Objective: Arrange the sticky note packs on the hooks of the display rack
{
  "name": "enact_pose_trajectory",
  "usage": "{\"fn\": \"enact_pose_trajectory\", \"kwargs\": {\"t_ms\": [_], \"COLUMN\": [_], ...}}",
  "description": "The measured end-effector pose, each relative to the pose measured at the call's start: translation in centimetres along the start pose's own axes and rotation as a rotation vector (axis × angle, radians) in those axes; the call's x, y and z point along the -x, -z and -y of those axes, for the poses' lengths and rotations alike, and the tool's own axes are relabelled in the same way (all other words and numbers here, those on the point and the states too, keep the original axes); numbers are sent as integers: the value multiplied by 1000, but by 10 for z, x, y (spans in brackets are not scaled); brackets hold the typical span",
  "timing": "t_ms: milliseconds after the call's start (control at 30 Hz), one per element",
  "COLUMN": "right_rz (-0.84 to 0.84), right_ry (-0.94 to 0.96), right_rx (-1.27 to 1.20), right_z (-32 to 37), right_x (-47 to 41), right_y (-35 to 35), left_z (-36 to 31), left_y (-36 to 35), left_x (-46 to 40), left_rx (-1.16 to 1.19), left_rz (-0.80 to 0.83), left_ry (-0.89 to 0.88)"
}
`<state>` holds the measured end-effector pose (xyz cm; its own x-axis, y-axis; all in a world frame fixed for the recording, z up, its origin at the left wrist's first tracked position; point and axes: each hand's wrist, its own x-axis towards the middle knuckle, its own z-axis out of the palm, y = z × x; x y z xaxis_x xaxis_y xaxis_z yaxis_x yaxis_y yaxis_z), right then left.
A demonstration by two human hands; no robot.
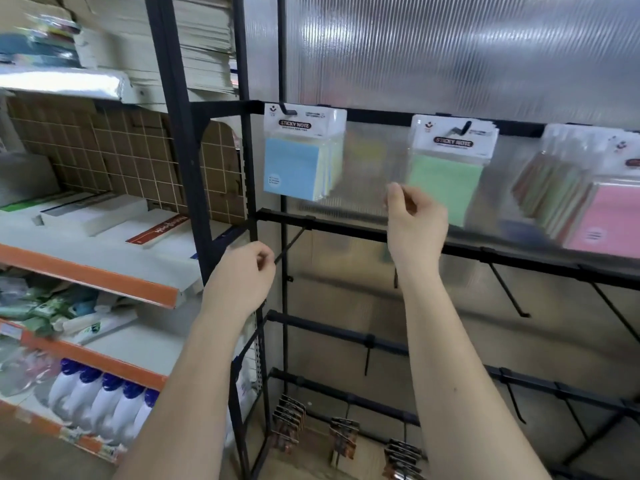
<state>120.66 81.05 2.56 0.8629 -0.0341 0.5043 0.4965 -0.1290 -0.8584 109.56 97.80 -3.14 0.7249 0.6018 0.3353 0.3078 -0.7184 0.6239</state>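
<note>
Three groups of sticky note packs hang from hooks on the top bar of the black display rack (346, 230): a blue-fronted pack (299, 161) at the left, a green pack (446, 174) in the middle, and a pink pack (602, 216) at the right edge, with a striped bundle just beside it (blurred, so its colours are hard to tell).

The right hand (415, 220) is raised in front of the green pack's lower left corner, fingers curled with thumb and forefinger pinched together; whether it actually grips the pack's clear sleeve cannot be told.

The left hand (242, 275) sits lower, its fingers curled around the tip of an empty hook (291, 242) that juts from the second bar.

More empty hooks line the lower bars, and small dark packets (287, 427) hang near the bottom. To the left, orange-edged shelves (93, 275) carry boxes and white bottles (100, 400) with blue caps.
</note>
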Motion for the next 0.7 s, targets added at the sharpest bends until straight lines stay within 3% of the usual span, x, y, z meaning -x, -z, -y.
{"fn": "enact_pose_trajectory", "kwargs": {"t_ms": [300, 700], "right_rz": [198, -70], "right_ry": [-81, -275], "right_rx": [373, 487], "right_z": [-49, -90], "right_x": [55, 64], "right_y": [124, 283], "left_z": [-54, -172], "left_y": [-20, -78], "left_x": [68, 111], "left_rx": [35, 114], "left_rz": [35, 194], "left_ry": [-46, -293]}}
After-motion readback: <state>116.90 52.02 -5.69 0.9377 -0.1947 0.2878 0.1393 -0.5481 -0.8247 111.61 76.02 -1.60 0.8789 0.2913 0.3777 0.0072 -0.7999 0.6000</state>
